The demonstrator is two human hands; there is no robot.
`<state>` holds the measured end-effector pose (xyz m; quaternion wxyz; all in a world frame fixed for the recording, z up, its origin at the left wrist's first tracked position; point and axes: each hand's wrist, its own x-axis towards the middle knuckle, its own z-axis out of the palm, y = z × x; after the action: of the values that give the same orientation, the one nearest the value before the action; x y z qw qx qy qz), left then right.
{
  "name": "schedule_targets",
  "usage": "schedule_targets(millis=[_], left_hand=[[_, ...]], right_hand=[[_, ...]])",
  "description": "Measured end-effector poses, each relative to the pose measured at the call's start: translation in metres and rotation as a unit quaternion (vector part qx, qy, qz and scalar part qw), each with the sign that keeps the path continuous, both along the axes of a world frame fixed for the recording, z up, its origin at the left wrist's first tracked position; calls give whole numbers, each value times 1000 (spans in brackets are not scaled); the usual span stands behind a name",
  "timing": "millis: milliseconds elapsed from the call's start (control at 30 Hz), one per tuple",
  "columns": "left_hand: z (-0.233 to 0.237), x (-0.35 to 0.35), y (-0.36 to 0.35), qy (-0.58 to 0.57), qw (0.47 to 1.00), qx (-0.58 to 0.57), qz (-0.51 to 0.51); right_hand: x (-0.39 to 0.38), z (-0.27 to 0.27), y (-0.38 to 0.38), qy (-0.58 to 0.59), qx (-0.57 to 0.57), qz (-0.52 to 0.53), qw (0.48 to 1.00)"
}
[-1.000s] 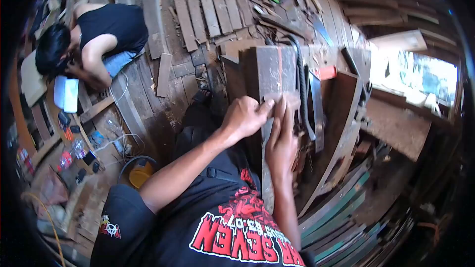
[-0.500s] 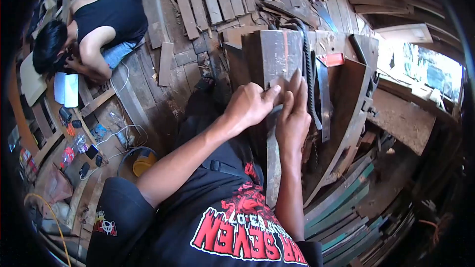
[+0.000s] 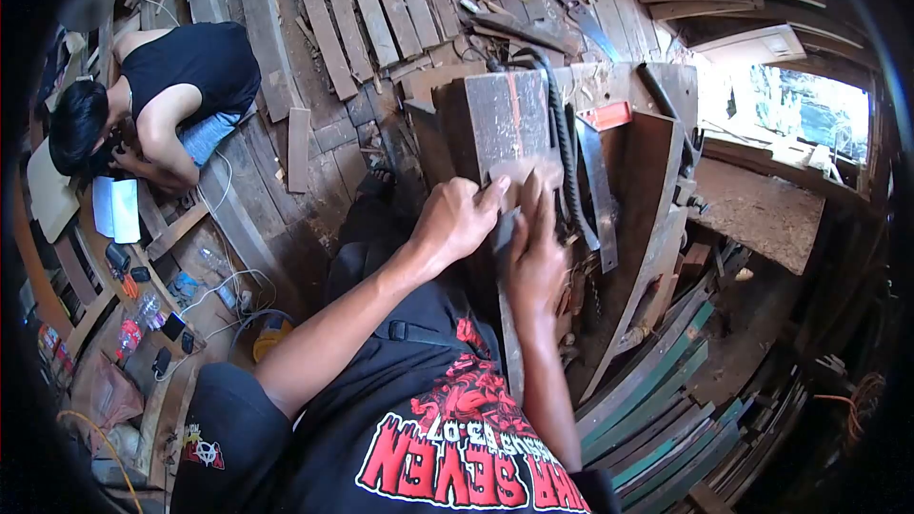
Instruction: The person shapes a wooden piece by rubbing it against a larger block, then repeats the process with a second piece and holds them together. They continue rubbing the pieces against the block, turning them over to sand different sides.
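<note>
My left hand (image 3: 455,221) is closed, with thumb and finger pinching one side of a small flat brownish piece (image 3: 522,172), blurred by motion. Its other side is in my right hand (image 3: 536,271), whose fingers point forward along it. I cannot tell what kind of piece it is. Both hands are over a thick wooden beam (image 3: 490,119) with a reddish streak on its top. Just right of my right hand lie a twisted black rod (image 3: 564,148), a flat metal strip (image 3: 597,195) and a red-edged object (image 3: 606,115).
A person (image 3: 181,86) in a dark sleeveless top crouches on the plank floor at left. Nearby are cables, a plastic bottle (image 3: 148,306) and a yellow container (image 3: 272,337). Stacked boards (image 3: 657,390) lie at lower right. Loose planks (image 3: 367,0) and tools are ahead.
The scene has shifted left and slightly down in view, except for my body. The small piece now lies more crosswise over the beam and is blurred, still between both hands.
</note>
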<state>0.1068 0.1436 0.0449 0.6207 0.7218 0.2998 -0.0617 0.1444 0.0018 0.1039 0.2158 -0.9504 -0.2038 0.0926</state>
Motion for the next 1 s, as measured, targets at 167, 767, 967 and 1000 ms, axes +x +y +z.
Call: schedule_targets(millis=[167,767,967,1000], left_hand=[[5,3,8,25,999,-3,-30],[0,12,30,79,988,-46,-128],[23,12,42,47,962,-1,-268],[27,10,43,18,960,10,-280]], right_hand=[[57,17,7,126,-136,-120,975],[-12,16,-91,254,360,-385,811],[-18,51,-101,282,421,-329,796],[-18,61,-106,294,454,-324,776]])
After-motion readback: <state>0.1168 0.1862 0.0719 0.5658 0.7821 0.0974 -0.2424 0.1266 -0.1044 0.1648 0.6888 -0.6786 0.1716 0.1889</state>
